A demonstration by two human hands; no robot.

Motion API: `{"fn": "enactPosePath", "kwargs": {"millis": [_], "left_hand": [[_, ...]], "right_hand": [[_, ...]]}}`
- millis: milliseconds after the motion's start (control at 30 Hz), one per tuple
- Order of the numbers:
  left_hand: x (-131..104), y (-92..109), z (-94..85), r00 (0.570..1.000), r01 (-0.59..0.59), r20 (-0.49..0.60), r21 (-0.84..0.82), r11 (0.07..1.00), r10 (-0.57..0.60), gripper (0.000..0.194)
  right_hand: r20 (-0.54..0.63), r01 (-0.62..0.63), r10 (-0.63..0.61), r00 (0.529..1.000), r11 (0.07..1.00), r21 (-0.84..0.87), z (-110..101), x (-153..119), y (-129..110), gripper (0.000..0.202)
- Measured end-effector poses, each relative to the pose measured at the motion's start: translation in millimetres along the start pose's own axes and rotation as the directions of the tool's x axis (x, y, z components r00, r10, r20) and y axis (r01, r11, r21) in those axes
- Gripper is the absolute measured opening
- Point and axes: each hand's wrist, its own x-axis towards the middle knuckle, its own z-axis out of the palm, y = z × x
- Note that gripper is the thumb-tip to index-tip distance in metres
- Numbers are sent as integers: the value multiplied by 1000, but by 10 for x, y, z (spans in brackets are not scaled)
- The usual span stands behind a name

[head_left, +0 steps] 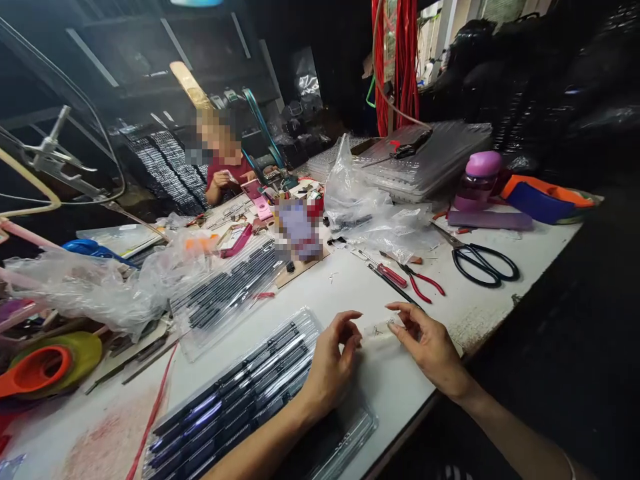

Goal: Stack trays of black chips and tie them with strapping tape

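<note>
Toward five o'clock, fine wire pieces (pixel 383 329) show between the left hand (pixel 331 357), curled, its hold indeterminable, and the right hand (pixel 434 345), thumb and forefinger parted; light fingertip contact suits such pieces.

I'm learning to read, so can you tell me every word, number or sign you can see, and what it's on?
There are none I can read.
Pale piece between the hands: tiny dark marks, too small to tell if they're writing.
Dark strips in the near tray: little pale marks, too small to read.
Purplish thing mid-table: too blurred to read.
</note>
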Motion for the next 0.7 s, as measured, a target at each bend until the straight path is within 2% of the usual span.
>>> {"fn": "enactPosePath", "kwargs": {"millis": [67, 133, 200, 300, 433, 567, 700], "left_hand": [[-13, 10, -14, 990, -140, 40, 297, 945, 134, 25], [-38, 37, -16, 951, -307, 204, 513, 802, 233, 27], [-68, 68, -3, 909, -404, 353, 613, 679, 222, 31], [-103, 89, 24, 899, -410, 418, 697, 588, 131, 45], [-110, 69, 42, 897, -411, 431, 727, 551, 100, 50], [-112, 50, 54, 895, -418, 434, 729, 541, 107, 48], [-127, 43, 66, 899, -413, 423, 734, 540, 112, 46]], "right_hand": [[-36, 53, -58, 998, 991, -124, -10, 13, 44, 24], [-29, 131, -142, 989, 963, -234, 9, 23, 76, 24], [0, 205, -217, 976, 922, -329, 44, 28, 90, 24], [67, 262, -260, 963, 852, -453, 67, 42, 77, 25], [138, 258, -219, 966, 766, -589, -46, 165, 10, 28], [147, 217, -162, 976, 637, -739, -197, 494, -83, 30], [199, 213, -83, 977, 500, -839, -207, 922, -110, 26]]}}
